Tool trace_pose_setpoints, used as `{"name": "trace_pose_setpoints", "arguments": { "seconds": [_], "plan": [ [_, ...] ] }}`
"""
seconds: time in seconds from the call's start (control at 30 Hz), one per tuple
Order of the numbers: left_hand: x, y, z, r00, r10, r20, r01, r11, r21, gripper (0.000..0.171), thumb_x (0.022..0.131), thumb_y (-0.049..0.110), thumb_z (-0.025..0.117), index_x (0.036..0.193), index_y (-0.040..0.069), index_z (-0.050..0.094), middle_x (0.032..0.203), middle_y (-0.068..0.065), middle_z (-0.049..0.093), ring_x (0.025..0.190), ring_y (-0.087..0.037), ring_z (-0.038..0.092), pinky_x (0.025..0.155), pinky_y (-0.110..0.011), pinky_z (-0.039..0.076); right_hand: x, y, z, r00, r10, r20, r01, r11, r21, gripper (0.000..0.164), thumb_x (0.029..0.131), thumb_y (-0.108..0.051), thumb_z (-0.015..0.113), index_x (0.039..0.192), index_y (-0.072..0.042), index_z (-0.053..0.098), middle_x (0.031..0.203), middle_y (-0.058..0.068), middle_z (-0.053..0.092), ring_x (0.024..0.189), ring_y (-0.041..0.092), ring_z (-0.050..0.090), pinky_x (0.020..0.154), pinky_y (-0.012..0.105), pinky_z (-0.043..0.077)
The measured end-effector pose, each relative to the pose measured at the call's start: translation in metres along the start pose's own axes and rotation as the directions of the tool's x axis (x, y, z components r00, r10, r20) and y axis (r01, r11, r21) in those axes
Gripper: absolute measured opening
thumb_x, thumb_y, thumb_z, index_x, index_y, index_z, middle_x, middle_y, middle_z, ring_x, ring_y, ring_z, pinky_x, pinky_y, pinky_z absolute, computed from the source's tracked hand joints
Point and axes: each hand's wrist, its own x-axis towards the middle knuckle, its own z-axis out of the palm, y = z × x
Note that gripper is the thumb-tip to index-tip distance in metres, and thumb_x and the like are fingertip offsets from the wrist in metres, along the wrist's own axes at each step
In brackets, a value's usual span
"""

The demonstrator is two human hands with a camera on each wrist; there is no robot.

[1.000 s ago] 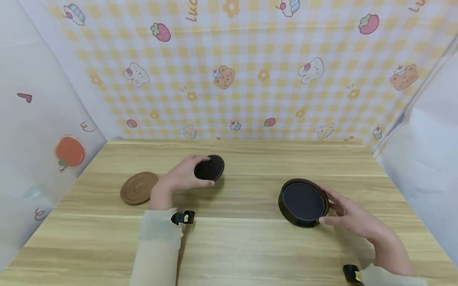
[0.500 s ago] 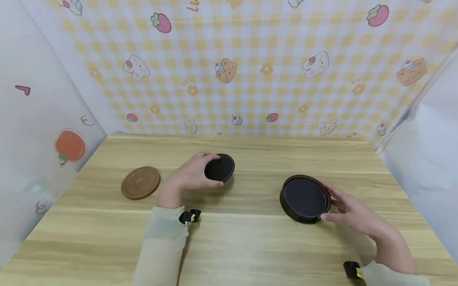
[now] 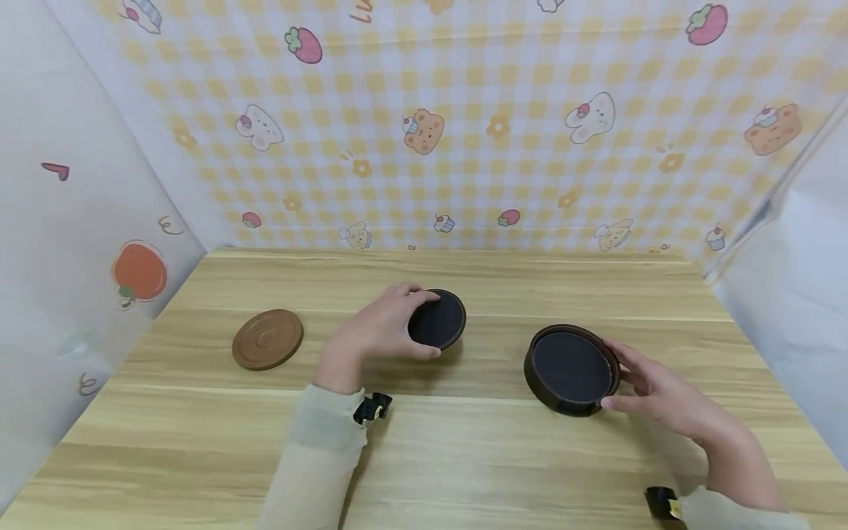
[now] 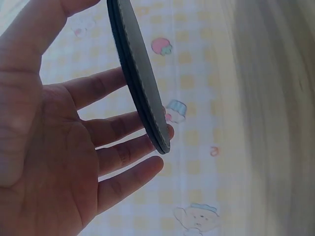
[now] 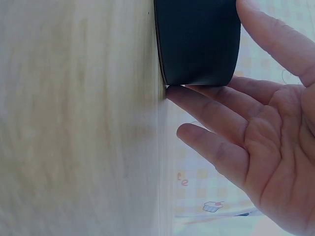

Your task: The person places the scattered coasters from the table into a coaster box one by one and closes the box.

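Observation:
My left hand (image 3: pixel 380 331) pinches a round black coaster (image 3: pixel 439 320) with a stitched rim, thumb on the near edge and fingers on the far edge. The left wrist view shows this coaster (image 4: pixel 140 78) edge-on, clear of the table. On the right, a round black coaster holder (image 3: pixel 550 397) stands on the table with a dark coaster (image 3: pixel 571 368) lying inside it. My right hand (image 3: pixel 662 394) grips the holder's right side between thumb and fingers. In the right wrist view, the holder's outer wall (image 5: pixel 199 44) is against the fingertips; its far side is hidden.
A brown round disc (image 3: pixel 268 338) with a ring groove lies on the wooden table (image 3: pixel 477 456) at the left. A yellow-checked, patterned backdrop (image 3: pixel 464 147) rises at the table's back edge. White sheets (image 3: pixel 86 243) hang at both sides.
My left hand has carried the black coaster to the right, closer to the holder. The right hand keeps its grip on the holder. The head view has shifted slightly.

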Motion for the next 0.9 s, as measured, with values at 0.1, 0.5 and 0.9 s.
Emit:
{"name": "trace_pose_setpoints", "arguments": {
  "seconds": [0.1, 0.5, 0.9],
  "plan": [
    [0.0, 0.008, 0.001, 0.999, 0.029, -0.013, -0.029, 1.0, 0.01, 0.08, 0.074, 0.044, 0.081, 0.145, 0.022, 0.051, 0.145, -0.004, 0.046, 0.13, -0.022, 0.044, 0.1, -0.039, 0.047, -0.001, 0.001, -0.001, 1.0, 0.006, 0.002, -0.006, 1.0, -0.003, 0.091, 0.089, -0.014, 0.073, 0.156, 0.005, 0.015, 0.155, 0.038, 0.022, 0.133, 0.06, 0.036, 0.088, 0.025, 0.051],
    [0.003, 0.03, 0.01, 0.991, 0.133, 0.008, -0.133, 0.99, 0.042, 0.08, 0.074, 0.046, 0.082, 0.144, 0.022, 0.051, 0.145, -0.004, 0.046, 0.128, -0.022, 0.045, 0.096, -0.037, 0.048, -0.002, 0.003, -0.003, 1.0, -0.008, -0.001, 0.008, 1.0, -0.005, 0.091, 0.089, -0.013, 0.073, 0.156, 0.006, 0.015, 0.155, 0.039, 0.021, 0.133, 0.061, 0.034, 0.085, 0.011, 0.044],
    [0.003, 0.05, 0.024, 0.978, 0.192, 0.086, -0.198, 0.978, 0.067, 0.082, 0.074, 0.051, 0.079, 0.147, 0.027, 0.048, 0.149, -0.001, 0.042, 0.13, -0.017, 0.043, 0.095, -0.035, 0.05, 0.001, 0.003, -0.001, 1.0, -0.031, 0.007, 0.031, 0.999, 0.011, 0.091, 0.089, -0.014, 0.073, 0.156, 0.005, 0.015, 0.156, 0.038, 0.02, 0.133, 0.062, 0.034, 0.088, 0.014, 0.045]
  ]
}}
